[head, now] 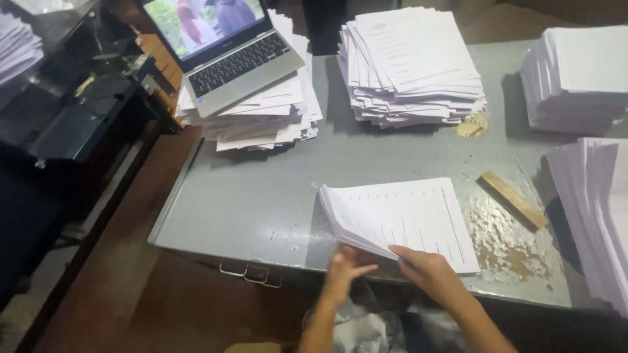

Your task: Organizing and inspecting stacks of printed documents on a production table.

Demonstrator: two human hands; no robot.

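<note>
Both hands work at the near edge of the grey metal table (248, 209), forearms coming up from the bottom of the view. Left hand (345, 269) sits at the near-left corner of a small sheaf of printed sheets (402, 219), fingers stretched toward the paper and touching its lifted lower edge; not closed round anything that I can make out. Right hand (428, 268) lies just beside it, fingers flat on the near edge of the top sheet, pressing rather than clutching.

Sheaf lies directly ahead of both hands, away from the person. Long axis runs left to right across the table, slightly skewed. Left edge is fanned and curled upward, sheets parted; right side lies flat. Left hand is the nearer one to that fanned corner; right hand holds the middle of the near edge.

Around it: strip of wood (513, 199) to the right of the sheaf, apart from it, on a patch of worn paint. Tall paper stacks at the far side (412, 62) and at the right (575, 75). Open laptop (235, 59) rests on another stack at far left, screen lit. Drawer handle (252, 271) shows under the table's edge, left of the hands.
</note>
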